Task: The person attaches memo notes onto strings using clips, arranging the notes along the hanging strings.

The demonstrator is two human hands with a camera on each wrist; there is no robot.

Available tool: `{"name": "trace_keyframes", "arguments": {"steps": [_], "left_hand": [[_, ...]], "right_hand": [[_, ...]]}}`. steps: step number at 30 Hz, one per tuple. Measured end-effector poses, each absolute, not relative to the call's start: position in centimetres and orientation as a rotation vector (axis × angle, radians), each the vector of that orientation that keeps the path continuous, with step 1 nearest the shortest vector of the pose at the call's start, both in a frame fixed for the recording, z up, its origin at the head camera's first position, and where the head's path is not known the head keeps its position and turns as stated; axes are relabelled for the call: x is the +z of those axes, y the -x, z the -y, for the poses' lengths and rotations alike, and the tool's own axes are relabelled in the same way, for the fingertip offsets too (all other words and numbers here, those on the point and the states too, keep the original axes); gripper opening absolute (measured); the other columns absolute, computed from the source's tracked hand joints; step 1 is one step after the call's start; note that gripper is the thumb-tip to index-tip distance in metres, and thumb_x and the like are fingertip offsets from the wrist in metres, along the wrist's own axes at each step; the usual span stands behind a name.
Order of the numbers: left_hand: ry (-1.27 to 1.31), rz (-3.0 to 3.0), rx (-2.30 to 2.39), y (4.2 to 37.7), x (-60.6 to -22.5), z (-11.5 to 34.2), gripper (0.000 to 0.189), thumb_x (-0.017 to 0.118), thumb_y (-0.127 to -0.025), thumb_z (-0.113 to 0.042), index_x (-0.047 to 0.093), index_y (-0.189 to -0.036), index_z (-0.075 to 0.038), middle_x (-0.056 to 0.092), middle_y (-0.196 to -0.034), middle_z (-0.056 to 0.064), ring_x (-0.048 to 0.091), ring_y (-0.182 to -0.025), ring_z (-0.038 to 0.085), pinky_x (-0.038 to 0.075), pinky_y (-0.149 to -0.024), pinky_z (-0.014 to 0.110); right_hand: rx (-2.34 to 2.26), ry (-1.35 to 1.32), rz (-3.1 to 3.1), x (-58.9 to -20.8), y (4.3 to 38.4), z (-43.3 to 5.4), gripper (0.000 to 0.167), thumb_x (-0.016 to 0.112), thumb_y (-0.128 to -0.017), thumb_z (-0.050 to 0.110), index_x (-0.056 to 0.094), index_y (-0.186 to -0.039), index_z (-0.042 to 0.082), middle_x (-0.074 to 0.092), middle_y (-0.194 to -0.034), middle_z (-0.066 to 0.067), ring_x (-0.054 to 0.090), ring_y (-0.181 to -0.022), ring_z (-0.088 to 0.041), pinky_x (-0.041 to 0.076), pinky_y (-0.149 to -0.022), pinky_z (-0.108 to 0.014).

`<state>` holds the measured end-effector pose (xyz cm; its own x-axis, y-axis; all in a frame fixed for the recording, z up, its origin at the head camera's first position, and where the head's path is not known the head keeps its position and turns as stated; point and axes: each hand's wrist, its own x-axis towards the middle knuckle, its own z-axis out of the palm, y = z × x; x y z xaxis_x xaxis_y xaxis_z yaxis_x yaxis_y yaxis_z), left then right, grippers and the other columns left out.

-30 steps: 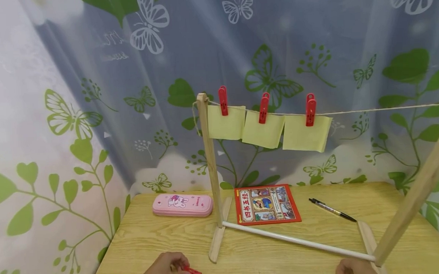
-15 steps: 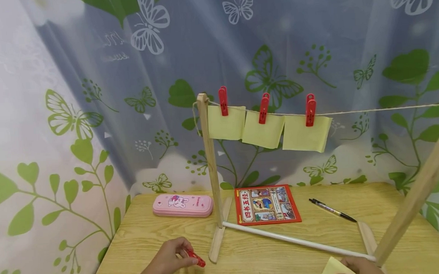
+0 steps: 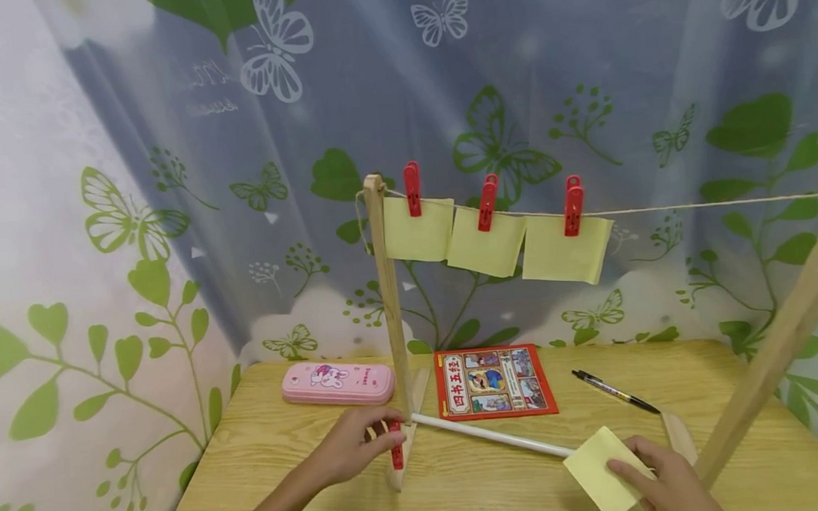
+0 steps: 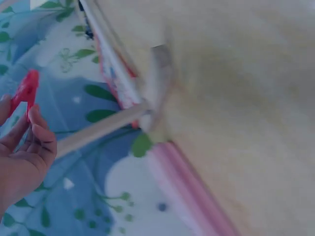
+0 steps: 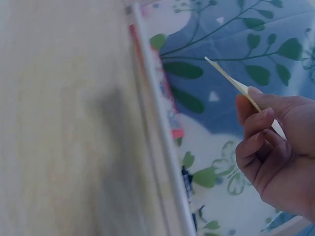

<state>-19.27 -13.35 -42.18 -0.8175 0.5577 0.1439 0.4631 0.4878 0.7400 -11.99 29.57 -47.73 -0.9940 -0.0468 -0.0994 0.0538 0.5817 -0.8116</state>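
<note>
My left hand (image 3: pixel 355 445) pinches a red clothespin (image 3: pixel 397 445) in front of the foot of the left wooden post. In the left wrist view the clothespin (image 4: pixel 29 88) stands up between thumb and fingers. Between thumb and fingers my right hand (image 3: pixel 663 476) holds a yellow paper square (image 3: pixel 602 467), raised near the right end of the white rod. Seen edge-on in the right wrist view, the paper (image 5: pixel 231 81) tilts upward. Three yellow papers (image 3: pixel 567 250) hang from a string (image 3: pixel 685 207), each gripped by a red clothespin (image 3: pixel 573 206).
A wooden frame's left post (image 3: pixel 390 301) and right post (image 3: pixel 771 348) carry the string, with a white rod (image 3: pixel 489 433) low between them. Behind it lie a red picture book (image 3: pixel 494 382) and a black pen (image 3: pixel 615 391). A pink pencil case (image 3: pixel 337 383) sits left. A patterned curtain hangs behind.
My left hand has lifted the clothespin up and right toward the left post. My right hand has brought the yellow paper up into view from the lower edge.
</note>
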Motion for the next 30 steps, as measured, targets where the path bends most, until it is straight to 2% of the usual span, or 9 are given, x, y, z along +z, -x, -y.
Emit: {"name": "trace_keyframes", "arguments": {"steps": [4, 7, 9, 12, 16, 19, 23, 27, 30], "left_hand": [[-0.894, -2.646, 1.255, 19.9, -40.2, 11.2, 0.033, 0.072, -0.084, -0.03, 0.067, -0.108, -0.008, 0.066, -0.087, 0.001, 0.052, -0.069, 0.0, 0.044, -0.058, 0.019], [-0.909, -2.65, 1.282, 20.2, -38.3, 9.6, 0.029, 0.075, -0.081, -0.029, 0.068, -0.102, -0.01, 0.064, -0.08, -0.002, 0.052, -0.065, 0.001, 0.044, -0.055, 0.02], [-0.95, -2.649, 1.277, 20.3, -37.0, 8.4, 0.028, 0.074, -0.082, -0.03, 0.068, -0.1, -0.01, 0.064, -0.077, -0.002, 0.051, -0.062, 0.002, 0.043, -0.052, 0.02], [-1.039, -2.643, 1.257, 20.4, -34.8, 6.3, 0.028, 0.069, -0.086, -0.031, 0.068, -0.105, -0.011, 0.065, -0.081, -0.003, 0.051, -0.062, 0.002, 0.043, -0.052, 0.019], [-1.217, -2.632, 1.291, 20.4, -31.9, 3.5, 0.029, 0.066, -0.089, -0.028, 0.067, -0.112, -0.011, 0.062, -0.085, -0.002, 0.048, -0.062, 0.003, 0.041, -0.053, 0.018], [-1.314, -2.61, 1.354, 20.3, -29.8, 1.6, 0.03, 0.068, -0.088, -0.026, 0.066, -0.114, -0.012, 0.057, -0.079, -0.001, 0.044, -0.058, 0.005, 0.038, -0.051, 0.017], [-1.378, -2.588, 1.423, 20.0, -27.3, -0.5, 0.031, 0.074, -0.083, -0.023, 0.066, -0.111, -0.012, 0.051, -0.066, -0.001, 0.041, -0.053, 0.007, 0.034, -0.049, 0.017], [-1.437, -2.594, 1.433, 20.0, -25.3, -2.3, 0.035, 0.079, -0.077, -0.022, 0.067, -0.108, -0.011, 0.048, -0.059, 0.0, 0.039, -0.051, 0.007, 0.033, -0.05, 0.016], [-1.474, -2.619, 1.437, 20.0, -24.0, -3.6, 0.036, 0.081, -0.075, -0.022, 0.068, -0.107, -0.011, 0.049, -0.06, 0.0, 0.038, -0.051, 0.007, 0.032, -0.05, 0.016]], "right_hand": [[-1.458, -0.135, -2.686, -46.3, 12.1, -28.9, 0.04, 0.063, -0.092, 0.026, 0.056, -0.118, -0.003, 0.068, -0.08, 0.0, 0.05, -0.05, -0.008, 0.047, -0.05, -0.024], [-1.505, -0.16, -2.686, -45.3, 12.2, -28.7, 0.041, 0.064, -0.091, 0.026, 0.056, -0.12, -0.003, 0.066, -0.08, 0.001, 0.053, -0.055, -0.008, 0.048, -0.053, -0.025], [-1.558, -0.164, -2.696, -44.5, 12.4, -28.3, 0.038, 0.064, -0.091, 0.025, 0.058, -0.117, -0.002, 0.064, -0.077, 0.003, 0.054, -0.055, -0.01, 0.047, -0.051, -0.025], [-1.688, -0.121, -2.704, -43.1, 12.7, -28.0, 0.03, 0.065, -0.091, 0.023, 0.06, -0.111, 0.0, 0.063, -0.075, 0.006, 0.056, -0.057, -0.011, 0.047, -0.051, -0.026], [-1.88, -0.097, -2.691, -41.3, 13.1, -27.8, 0.021, 0.064, -0.092, 0.021, 0.063, -0.106, 0.006, 0.061, -0.073, 0.01, 0.056, -0.063, -0.011, 0.049, -0.058, -0.024], [-2.164, -0.07, -2.579, -40.1, 13.3, -27.7, 0.009, 0.064, -0.091, 0.013, 0.066, -0.1, 0.01, 0.059, -0.069, 0.008, 0.053, -0.063, -0.009, 0.047, -0.062, -0.021], [-2.652, 0.127, -2.283, -39.2, 14.0, -27.2, 0.019, 0.058, -0.089, -0.006, 0.069, -0.095, 0.01, 0.061, -0.074, 0.006, 0.053, -0.065, -0.007, 0.048, -0.065, -0.018], [-3.031, 0.442, -1.866, -38.3, 14.7, -26.8, 0.028, 0.047, -0.089, -0.018, 0.068, -0.094, 0.0, 0.061, -0.083, -0.001, 0.056, -0.071, -0.01, 0.049, -0.069, -0.018], [-3.211, 0.635, -1.525, -37.4, 15.3, -26.6, 0.029, 0.041, -0.089, -0.022, 0.065, -0.094, -0.008, 0.063, -0.083, -0.008, 0.058, -0.071, -0.016, 0.049, -0.068, -0.022]]}}
